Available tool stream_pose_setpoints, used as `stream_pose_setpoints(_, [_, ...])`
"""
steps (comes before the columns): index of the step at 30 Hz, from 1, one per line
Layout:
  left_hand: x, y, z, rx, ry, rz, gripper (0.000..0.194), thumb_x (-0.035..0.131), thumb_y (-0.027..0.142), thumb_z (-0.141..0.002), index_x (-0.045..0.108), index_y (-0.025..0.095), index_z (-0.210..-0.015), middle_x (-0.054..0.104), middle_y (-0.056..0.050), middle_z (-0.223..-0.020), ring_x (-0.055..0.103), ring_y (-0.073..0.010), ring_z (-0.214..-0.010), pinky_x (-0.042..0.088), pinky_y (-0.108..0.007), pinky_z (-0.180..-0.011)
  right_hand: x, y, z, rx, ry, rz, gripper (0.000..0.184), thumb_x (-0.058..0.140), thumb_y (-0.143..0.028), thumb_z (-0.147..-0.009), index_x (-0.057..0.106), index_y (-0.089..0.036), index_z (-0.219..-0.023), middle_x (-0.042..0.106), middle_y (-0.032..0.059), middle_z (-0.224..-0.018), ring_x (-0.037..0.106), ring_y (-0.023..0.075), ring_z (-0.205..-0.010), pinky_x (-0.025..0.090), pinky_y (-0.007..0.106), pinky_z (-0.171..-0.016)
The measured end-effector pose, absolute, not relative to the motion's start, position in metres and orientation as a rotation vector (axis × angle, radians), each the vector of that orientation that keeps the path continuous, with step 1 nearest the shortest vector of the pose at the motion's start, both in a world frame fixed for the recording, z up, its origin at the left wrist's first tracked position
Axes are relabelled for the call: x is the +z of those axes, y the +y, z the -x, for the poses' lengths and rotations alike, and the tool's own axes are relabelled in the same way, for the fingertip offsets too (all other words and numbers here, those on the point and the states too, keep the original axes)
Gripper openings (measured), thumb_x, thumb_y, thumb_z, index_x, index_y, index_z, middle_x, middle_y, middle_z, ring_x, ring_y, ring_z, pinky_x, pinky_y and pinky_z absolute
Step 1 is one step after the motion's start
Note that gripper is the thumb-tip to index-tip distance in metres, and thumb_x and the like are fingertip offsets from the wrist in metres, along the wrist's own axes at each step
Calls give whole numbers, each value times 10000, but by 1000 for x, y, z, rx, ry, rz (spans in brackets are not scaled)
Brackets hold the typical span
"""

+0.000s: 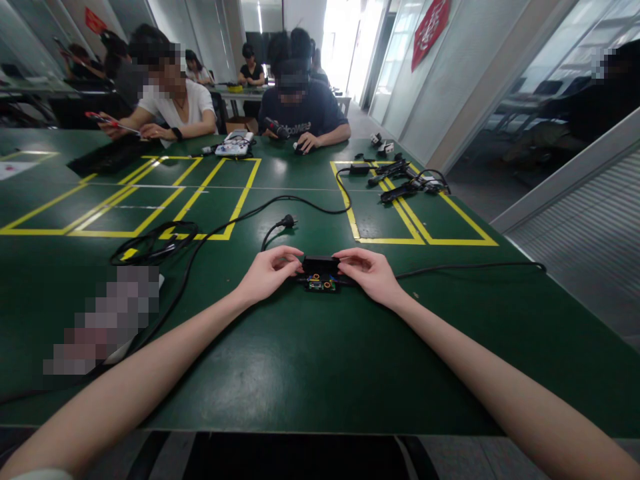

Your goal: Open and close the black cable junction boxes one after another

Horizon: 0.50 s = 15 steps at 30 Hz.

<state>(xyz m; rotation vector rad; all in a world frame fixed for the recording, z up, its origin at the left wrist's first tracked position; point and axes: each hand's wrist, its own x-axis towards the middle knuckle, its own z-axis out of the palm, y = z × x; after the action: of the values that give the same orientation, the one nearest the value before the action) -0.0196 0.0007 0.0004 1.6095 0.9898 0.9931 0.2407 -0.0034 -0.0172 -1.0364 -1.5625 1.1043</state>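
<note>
- Two forearms reach in from the lower corners and converge at the middle of the table (240,380), elbows wide, wrists low over the green top.
- The left hand (270,275) comes in from the left with curled fingers, thumb and index fingertips closed on one end of the black cover (321,263).
- The right hand (370,272) mirrors it, pinching the cover's other end (how firmly either one presses cannot be told).
- One cover, then, gripped by two hands; it stands tilted up just behind one small circuit board (320,285), which lies on the table between the hands, nearest the middle.
- Two copper-coloured coils show on that board.
- One black plug (287,222) lies beyond the left hand, its prongs to the right.
- One looped cable (183,233) rests farther left.
- One pile of black adapters (395,190) sits far right, too tangled to count.
- Two co-workers sit across the table: one in a white top (197,100), holding one red-handled tool, and one in a dark shirt (325,107).
</note>
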Motion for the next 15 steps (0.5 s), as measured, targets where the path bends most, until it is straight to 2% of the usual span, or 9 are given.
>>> stream_pose_setpoints(11, [0, 0, 21, 985, 979, -1631, 280, 685, 325, -862, 696, 155, -1084, 774, -64, -889, 770, -210, -859, 632, -356, -825, -16, -5, -243, 1056, -1625, 1038, 287, 781, -393, -827, 795, -200, -1038, 788, 65, -926, 755, 201, -838, 664, 362, -787])
stream_pose_setpoints(15, [1, 0, 21, 979, 984, -1639, 266, 674, 324, -870, 702, 152, -1071, 781, -66, -876, 769, -208, -850, 624, -348, -820, -13, -6, -243, 1071, -1646, 1043, 309, 775, -399, -829, 794, -204, -1067, 786, 71, -990, 750, 207, -869, 652, 365, -803])
